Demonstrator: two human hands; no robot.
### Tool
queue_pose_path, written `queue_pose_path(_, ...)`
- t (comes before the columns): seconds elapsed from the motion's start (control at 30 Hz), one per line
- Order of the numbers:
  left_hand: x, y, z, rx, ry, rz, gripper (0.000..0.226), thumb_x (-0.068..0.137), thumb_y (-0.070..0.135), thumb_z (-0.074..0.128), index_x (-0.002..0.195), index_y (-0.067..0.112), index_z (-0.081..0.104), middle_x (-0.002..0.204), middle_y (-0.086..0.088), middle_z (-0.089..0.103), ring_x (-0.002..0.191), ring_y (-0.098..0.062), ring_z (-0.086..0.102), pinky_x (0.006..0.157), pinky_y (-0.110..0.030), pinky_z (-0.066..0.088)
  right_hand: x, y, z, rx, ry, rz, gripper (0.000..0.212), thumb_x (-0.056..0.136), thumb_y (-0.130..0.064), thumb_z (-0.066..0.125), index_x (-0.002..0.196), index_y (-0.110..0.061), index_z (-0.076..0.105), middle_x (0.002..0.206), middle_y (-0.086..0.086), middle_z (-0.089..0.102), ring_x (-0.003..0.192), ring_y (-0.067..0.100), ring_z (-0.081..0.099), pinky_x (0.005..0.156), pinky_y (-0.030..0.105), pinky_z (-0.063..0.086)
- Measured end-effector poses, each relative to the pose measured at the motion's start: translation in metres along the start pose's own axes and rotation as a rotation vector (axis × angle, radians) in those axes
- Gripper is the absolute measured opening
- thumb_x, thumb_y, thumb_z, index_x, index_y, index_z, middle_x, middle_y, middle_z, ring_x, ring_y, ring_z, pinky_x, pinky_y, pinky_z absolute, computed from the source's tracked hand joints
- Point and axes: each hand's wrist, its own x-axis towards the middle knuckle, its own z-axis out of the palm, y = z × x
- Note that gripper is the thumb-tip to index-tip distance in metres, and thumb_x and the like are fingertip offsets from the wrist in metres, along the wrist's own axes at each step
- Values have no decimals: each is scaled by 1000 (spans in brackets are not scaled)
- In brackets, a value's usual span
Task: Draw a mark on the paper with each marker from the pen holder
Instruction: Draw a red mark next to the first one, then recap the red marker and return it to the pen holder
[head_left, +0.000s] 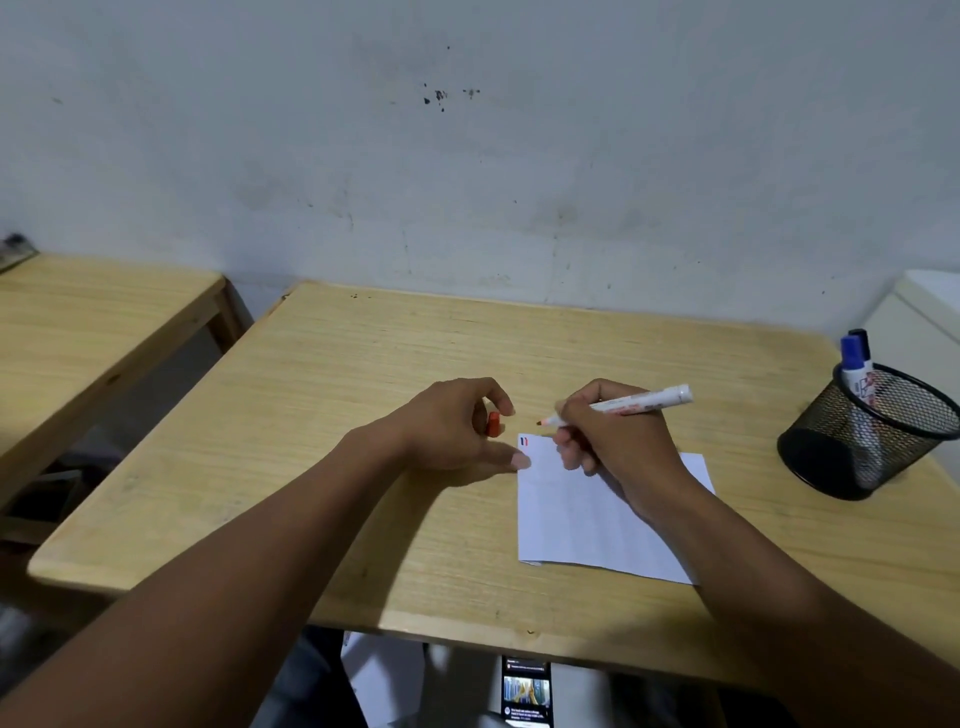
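A white sheet of paper (597, 525) lies on the wooden table (363, 374). Near its top-left corner are a short blue mark and a red mark side by side (524, 441). My right hand (613, 441) grips an uncapped red marker (641, 401), its red tip pointing left just above the paper's top edge. My left hand (457, 426) holds the red cap (493, 424) between its fingers, and its thumb rests on the paper's left edge. A black mesh pen holder (867, 436) at the right holds two markers with blue caps (854, 358).
A second wooden table (88, 312) stands to the left, with a gap between the two. A white cabinet (924, 312) sits behind the pen holder. Below the table's near edge a phone with a lit screen (525, 693) and white paper (384, 675) show.
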Motion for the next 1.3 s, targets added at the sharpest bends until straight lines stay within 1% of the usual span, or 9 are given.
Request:
queue_pose_path(0.1,4,-5,-4,-43,56,9,15,79,38,82,89,32,71,83,8,73,79,-9,67,75,-28,53,2,-14,-9,109,65,-8,15,85,-14,75,74,-16,66,57,8,63,41,16,49,42,24,31)
queue_pose_path(0.17,8,-5,-8,-94,127,0,5,82,30,78,82,28,74,79,7,76,76,-10,71,74,-29,55,3,-32,-19,143,42,-61,13,87,-15,76,79,-14,66,58,7,64,41,13,51,40,22,33)
queue_pose_path(0.23,13,6,-17,-279,202,7,6,83,21,80,87,18,76,74,2,74,68,-14,69,71,-30,55,4,-55,-32,166,-39,-83,7,89,-16,74,87,-11,69,65,8,68,47,14,58,42,23,39)
queue_pose_path(0.33,20,39,-36,-541,268,32,12,90,14,74,99,6,75,79,-2,74,67,-12,65,62,-19,48,7,-84,-55,230,-102,-19,13,94,-15,61,100,-7,70,72,11,72,55,17,65,50,24,43)
queue_pose_path(0.5,43,89,-42,-754,149,101,24,93,25,71,112,10,74,95,1,78,80,-15,70,76,-34,43,8,-111,-86,328,-24,-2,9,93,-15,56,91,-10,64,71,11,71,53,18,64,55,27,41)
queue_pose_path(0.9,72,166,-16,-811,-54,189,23,92,24,72,110,10,71,93,-3,76,77,-18,69,71,-32,42,0,-124,-135,288,43,-80,15,94,-12,61,86,-4,71,66,10,71,50,14,63,52,23,45)
queue_pose_path(1.07,81,185,-6,-867,-85,220,7,93,18,71,94,11,70,79,-2,74,69,-16,69,68,-28,44,0,-122,-147,390,29,-52,15,95,-14,64,84,-4,68,68,10,71,51,12,65,49,20,48)
queue_pose_path(1.17,86,197,-2,-862,-80,266,7,93,17,71,91,11,69,74,-3,72,67,-17,68,64,-25,46,0,-127,-162,373,9,-31,19,93,-22,67,85,-5,66,69,8,71,50,11,65,46,19,46)
queue_pose_path(1.3,95,213,-4,-761,9,302,8,94,19,70,91,11,69,75,-2,72,68,-18,69,66,-28,47,-6,-150,-204,112,85,-13,41,81,-49,74,98,-12,65,76,10,73,46,12,60,38,18,39)
